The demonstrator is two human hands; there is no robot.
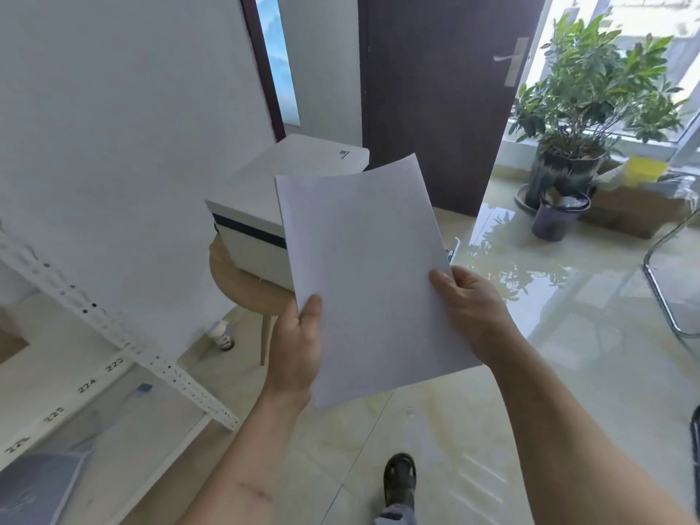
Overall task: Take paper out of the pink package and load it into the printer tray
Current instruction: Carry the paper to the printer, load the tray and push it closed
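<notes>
A thin stack of white paper [363,274] is held up in front of me by both hands. My left hand [297,346] grips its lower left edge, thumb on top. My right hand [469,308] grips the right edge, thumb on the sheet. Behind the paper stands a white printer [265,191] with a dark band across its front, resting on a round wooden stool [238,286]. The paper hides the printer's right side and its tray. No pink package is in view.
A white wall is at left, with a white perforated shelf frame [113,327] below it. A dark door [435,100] stands behind the printer. Potted plants [579,108], a cardboard box [636,210] and a chair leg [666,305] are at right on the glossy tile floor. My sandalled foot [399,479] shows below.
</notes>
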